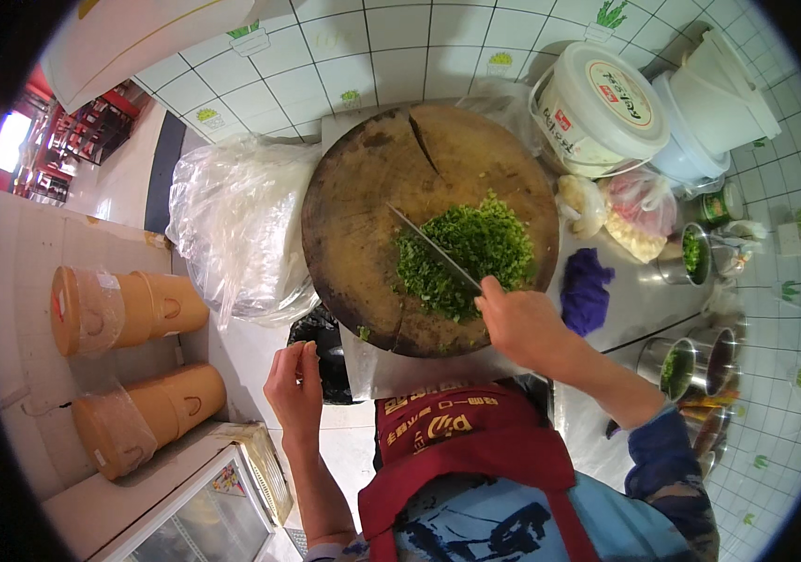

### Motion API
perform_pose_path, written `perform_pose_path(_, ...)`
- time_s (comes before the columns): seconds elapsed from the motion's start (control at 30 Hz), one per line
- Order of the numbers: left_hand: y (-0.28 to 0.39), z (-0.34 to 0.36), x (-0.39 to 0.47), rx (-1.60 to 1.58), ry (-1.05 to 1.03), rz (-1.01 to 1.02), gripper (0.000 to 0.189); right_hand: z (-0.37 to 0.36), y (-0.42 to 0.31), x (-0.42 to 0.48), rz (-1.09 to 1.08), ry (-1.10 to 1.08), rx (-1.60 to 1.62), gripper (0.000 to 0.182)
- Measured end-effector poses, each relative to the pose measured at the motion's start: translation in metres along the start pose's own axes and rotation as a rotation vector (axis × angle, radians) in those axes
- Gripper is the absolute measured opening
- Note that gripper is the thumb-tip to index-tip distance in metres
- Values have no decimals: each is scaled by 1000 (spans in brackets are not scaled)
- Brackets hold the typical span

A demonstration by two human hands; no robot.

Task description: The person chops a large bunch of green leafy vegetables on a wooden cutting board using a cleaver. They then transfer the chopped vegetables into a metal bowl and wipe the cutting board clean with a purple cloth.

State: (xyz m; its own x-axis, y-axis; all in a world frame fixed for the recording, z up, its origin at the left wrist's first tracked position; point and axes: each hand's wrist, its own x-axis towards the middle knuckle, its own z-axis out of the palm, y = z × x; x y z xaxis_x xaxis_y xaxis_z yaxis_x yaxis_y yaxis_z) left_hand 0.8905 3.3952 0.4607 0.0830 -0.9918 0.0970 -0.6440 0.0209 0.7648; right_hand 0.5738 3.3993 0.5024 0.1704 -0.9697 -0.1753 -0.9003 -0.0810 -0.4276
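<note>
My right hand [515, 319] grips a kitchen knife [435, 247], whose blade stands edge-on within a heap of finely chopped green herbs [481, 242]. The heap lies on the right half of a thick round wooden chopping block [351, 211], which has a dark crack near its far rim. Off the block, to its lower left, my left hand [295, 379] is raised with the fingers curled and thumb and fingertips together. Nothing can be made out between them. A black plastic bag [326, 351] hangs behind that hand, beside the block.
Clear plastic bags [246, 225] sit left of the block. On the right are a lidded white bucket [604, 105], a purple cloth [586, 289], bagged food [639, 214] and a metal pot [688, 254] of chopped greens. Stacked orange tubs [130, 312] stand at the left; a tiled wall [400, 63] rises behind.
</note>
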Motion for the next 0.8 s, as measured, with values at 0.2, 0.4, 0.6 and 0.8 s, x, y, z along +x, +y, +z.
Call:
perform_pose_path(0.2, 0, 2, 4, -17, 18, 8, 10, 17, 2, -2, -87, 6, -32, 16)
perform_pose_path(0.4, -13, 0, 2, 18, -13, 36, 14, 22, -4, -14, -165, -19, -53, 17)
perform_pose_path(0.6, -1, 1, 6, -8, -19, 7, 13, -4, 11, -21, -148, 127, 50, 17)
perform_pose_path(0.8, -7, 3, 0, -11, 7, 19, 13, -38, 75, -5, 148, 315, -101, 20)
